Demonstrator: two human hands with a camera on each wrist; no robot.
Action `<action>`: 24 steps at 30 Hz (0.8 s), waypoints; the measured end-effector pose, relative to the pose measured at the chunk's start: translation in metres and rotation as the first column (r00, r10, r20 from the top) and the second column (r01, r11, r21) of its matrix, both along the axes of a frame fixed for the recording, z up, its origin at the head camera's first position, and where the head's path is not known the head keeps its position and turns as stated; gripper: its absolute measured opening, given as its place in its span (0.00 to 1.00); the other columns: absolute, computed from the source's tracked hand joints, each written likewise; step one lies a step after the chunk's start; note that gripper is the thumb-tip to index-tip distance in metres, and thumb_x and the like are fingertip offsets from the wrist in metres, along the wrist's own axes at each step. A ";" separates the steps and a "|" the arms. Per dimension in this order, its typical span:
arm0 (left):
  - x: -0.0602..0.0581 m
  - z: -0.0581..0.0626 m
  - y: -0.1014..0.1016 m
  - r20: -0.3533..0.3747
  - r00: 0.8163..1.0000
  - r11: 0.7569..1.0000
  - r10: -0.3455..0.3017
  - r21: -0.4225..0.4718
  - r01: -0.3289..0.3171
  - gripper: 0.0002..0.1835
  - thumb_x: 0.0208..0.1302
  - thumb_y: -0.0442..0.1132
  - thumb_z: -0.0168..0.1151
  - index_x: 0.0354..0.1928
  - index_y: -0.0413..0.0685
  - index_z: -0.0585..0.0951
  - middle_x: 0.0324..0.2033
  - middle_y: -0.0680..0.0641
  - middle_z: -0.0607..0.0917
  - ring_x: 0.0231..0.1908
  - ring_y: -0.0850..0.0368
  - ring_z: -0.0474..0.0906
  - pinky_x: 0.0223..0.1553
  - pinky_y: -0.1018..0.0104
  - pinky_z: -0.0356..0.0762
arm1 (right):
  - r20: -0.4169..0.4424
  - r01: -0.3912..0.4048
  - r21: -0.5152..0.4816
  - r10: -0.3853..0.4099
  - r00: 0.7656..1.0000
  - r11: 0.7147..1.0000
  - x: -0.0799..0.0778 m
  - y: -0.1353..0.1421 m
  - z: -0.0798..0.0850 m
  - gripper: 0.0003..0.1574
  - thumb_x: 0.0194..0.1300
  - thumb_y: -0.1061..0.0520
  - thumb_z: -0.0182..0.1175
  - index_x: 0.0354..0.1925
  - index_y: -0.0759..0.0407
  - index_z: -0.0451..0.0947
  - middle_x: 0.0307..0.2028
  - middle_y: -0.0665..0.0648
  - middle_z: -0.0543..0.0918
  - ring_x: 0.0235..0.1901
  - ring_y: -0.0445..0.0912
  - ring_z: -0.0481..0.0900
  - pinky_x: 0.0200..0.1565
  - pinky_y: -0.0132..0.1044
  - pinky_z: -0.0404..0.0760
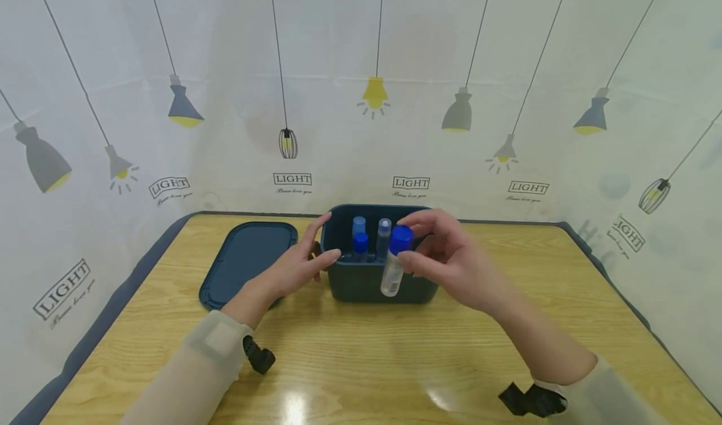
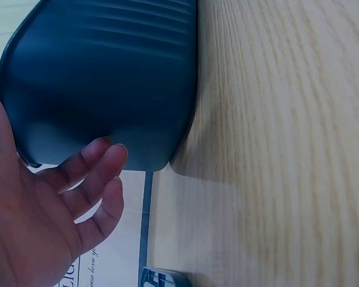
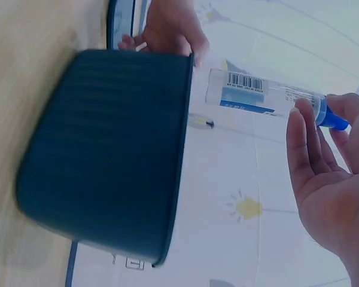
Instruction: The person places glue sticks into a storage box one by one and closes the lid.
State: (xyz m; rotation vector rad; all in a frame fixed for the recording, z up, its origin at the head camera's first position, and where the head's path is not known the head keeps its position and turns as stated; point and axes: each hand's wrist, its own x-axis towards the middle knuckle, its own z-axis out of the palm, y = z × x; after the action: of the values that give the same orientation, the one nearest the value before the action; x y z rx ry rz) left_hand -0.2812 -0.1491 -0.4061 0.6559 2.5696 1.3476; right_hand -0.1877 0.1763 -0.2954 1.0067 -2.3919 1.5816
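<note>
In the head view, a dark blue bin [image 1: 383,287] stands on the table with several upright clear bottles inside, among them a blue-capped one [image 1: 360,244] and one with a pale tip [image 1: 385,226]. My right hand [image 1: 451,259] pinches a clear glue-type bottle [image 1: 392,276] by its blue cap [image 1: 402,239]. The right wrist view shows this bottle [image 3: 245,92], with a barcode label, just above the bin's rim. At the bin's left end, my left hand [image 1: 296,265] has its thumb and forefinger on the rim. Its other fingers [image 2: 99,191] hang relaxed by the outer wall.
A dark blue lid [image 1: 248,259] lies flat on the wooden table [image 1: 361,356], left of the bin. Behind the table hangs a pale cloth [image 1: 338,49] printed with lamps. Black straps [image 1: 533,401] sit on both wrists.
</note>
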 end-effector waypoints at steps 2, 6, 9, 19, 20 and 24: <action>0.000 0.000 0.000 0.001 1.000 1.000 0.000 0.001 0.000 0.47 0.79 0.71 0.54 0.88 0.83 0.40 0.43 0.42 0.84 0.38 0.39 0.85 0.46 0.54 0.83 | -0.016 0.020 -0.012 -0.020 1.000 1.000 -0.005 0.003 0.005 0.26 0.74 0.69 0.68 0.65 0.60 0.76 0.48 0.61 0.83 0.35 0.51 0.89 0.39 0.40 0.91; 0.000 0.000 0.000 0.002 1.000 1.000 -0.002 0.003 0.002 0.47 0.79 0.71 0.54 0.88 0.83 0.40 0.44 0.42 0.84 0.38 0.38 0.85 0.46 0.54 0.83 | -0.039 0.085 -0.026 -0.086 0.996 0.996 -0.015 0.009 0.012 0.27 0.74 0.69 0.68 0.67 0.61 0.76 0.46 0.62 0.84 0.34 0.50 0.89 0.40 0.38 0.92; 0.000 0.001 0.000 0.004 1.000 1.000 -0.003 0.003 0.003 0.47 0.79 0.71 0.54 0.88 0.83 0.40 0.44 0.42 0.84 0.38 0.38 0.85 0.46 0.54 0.83 | -0.022 0.149 0.002 -0.149 0.989 0.989 -0.025 0.013 0.014 0.27 0.76 0.65 0.68 0.69 0.57 0.76 0.49 0.61 0.85 0.35 0.47 0.90 0.42 0.36 0.91; 0.001 0.001 0.000 0.008 1.000 1.000 -0.013 0.023 0.013 0.47 0.80 0.70 0.55 0.88 0.82 0.40 0.44 0.41 0.84 0.38 0.38 0.84 0.46 0.53 0.83 | 0.069 0.233 0.069 -0.237 0.969 0.970 -0.064 0.016 -0.006 0.27 0.79 0.58 0.67 0.71 0.54 0.75 0.56 0.65 0.85 0.40 0.47 0.91 0.46 0.39 0.91; 0.001 0.001 0.000 0.008 1.000 1.000 -0.012 0.022 0.012 0.47 0.79 0.70 0.55 0.88 0.82 0.40 0.44 0.41 0.84 0.38 0.38 0.84 0.47 0.53 0.83 | 0.072 0.235 0.082 -0.241 0.968 0.969 -0.067 0.016 -0.009 0.27 0.79 0.57 0.68 0.71 0.53 0.75 0.56 0.65 0.85 0.40 0.48 0.91 0.46 0.40 0.91; 0.001 0.002 0.000 0.008 1.000 1.000 -0.009 0.015 0.009 0.47 0.79 0.70 0.55 0.88 0.83 0.40 0.44 0.41 0.84 0.38 0.38 0.85 0.47 0.53 0.83 | 0.079 0.229 0.133 -0.241 0.967 0.964 -0.078 0.012 -0.021 0.26 0.78 0.55 0.69 0.69 0.51 0.76 0.56 0.64 0.87 0.41 0.50 0.90 0.47 0.39 0.91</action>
State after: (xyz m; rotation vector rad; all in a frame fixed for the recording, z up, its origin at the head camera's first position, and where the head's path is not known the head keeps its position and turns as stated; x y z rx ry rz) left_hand -0.2800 -0.1486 -0.4046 0.6624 2.5500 1.3650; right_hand -0.2658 0.1885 -0.3162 0.6454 -2.5863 1.4446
